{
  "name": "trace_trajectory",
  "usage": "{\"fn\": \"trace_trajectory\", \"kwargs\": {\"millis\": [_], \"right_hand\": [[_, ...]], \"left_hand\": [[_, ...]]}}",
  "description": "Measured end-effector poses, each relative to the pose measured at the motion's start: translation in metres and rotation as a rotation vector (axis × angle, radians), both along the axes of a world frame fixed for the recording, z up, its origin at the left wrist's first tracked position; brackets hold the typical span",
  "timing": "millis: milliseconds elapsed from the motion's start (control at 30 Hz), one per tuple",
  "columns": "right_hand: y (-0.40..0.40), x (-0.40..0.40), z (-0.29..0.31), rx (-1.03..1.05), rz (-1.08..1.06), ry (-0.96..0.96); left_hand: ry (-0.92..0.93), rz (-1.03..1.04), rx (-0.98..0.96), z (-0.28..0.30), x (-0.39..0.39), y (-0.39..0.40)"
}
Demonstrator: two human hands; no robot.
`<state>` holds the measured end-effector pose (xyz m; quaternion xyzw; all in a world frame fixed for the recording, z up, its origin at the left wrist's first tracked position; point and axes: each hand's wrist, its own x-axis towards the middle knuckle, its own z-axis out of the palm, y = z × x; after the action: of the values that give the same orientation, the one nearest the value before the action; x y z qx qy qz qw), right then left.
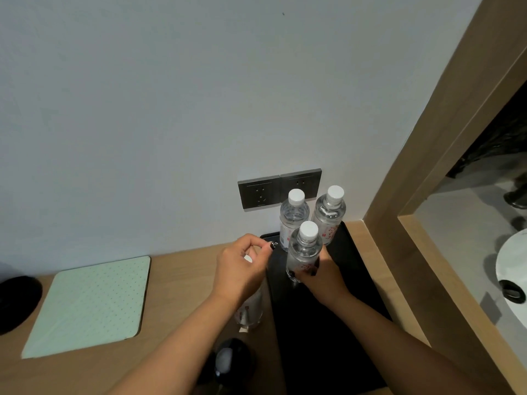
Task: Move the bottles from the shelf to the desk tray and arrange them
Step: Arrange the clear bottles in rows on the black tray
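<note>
Taking the black tray as my landmark: far to its left on the desk lies a pale green mat, out of the way. Just off the tray's left edge stands a fourth bottle, still on the bare wood. My left hand is over its top, fingers curled round the neck from above, I judge so I can lift it straight up and across the rim. On the tray itself, my right hand wraps the lower body of the front bottle, wrist low, holding it upright in its spot. Behind it, at the tray's back by the wall sockets, two bottles stand side by side, so the front one begins a second row.
</note>
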<state>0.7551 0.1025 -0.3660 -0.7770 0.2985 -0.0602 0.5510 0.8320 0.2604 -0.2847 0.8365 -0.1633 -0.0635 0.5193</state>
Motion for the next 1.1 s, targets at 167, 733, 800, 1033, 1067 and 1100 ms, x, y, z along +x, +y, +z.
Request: {"fn": "trace_trajectory", "kwargs": {"millis": [167,733,800,1033,1067,1100], "right_hand": [[0.011,-0.030,0.011,-0.054,-0.090,0.034],[0.042,-0.085,0.083,-0.396,0.040,-0.267],[0.031,-0.092,0.079,-0.391,0.064,-0.258],[-0.007,-0.110,0.055,-0.187,0.174,-0.070],[-0.011,-0.112,0.047,-0.157,0.162,-0.054],[-0.015,-0.112,0.038,-0.126,0.140,-0.042]], "left_hand": [[-0.028,0.223,-0.113,0.020,0.008,0.017],[0.228,0.197,-0.568,0.130,-0.054,-0.054],[0.315,0.166,-0.554,0.129,-0.061,-0.064],[0.374,0.028,-0.424,0.114,-0.054,-0.086],[0.320,0.022,-0.386,0.110,-0.048,-0.086],[0.255,0.017,-0.330,0.104,-0.041,-0.085]]}}
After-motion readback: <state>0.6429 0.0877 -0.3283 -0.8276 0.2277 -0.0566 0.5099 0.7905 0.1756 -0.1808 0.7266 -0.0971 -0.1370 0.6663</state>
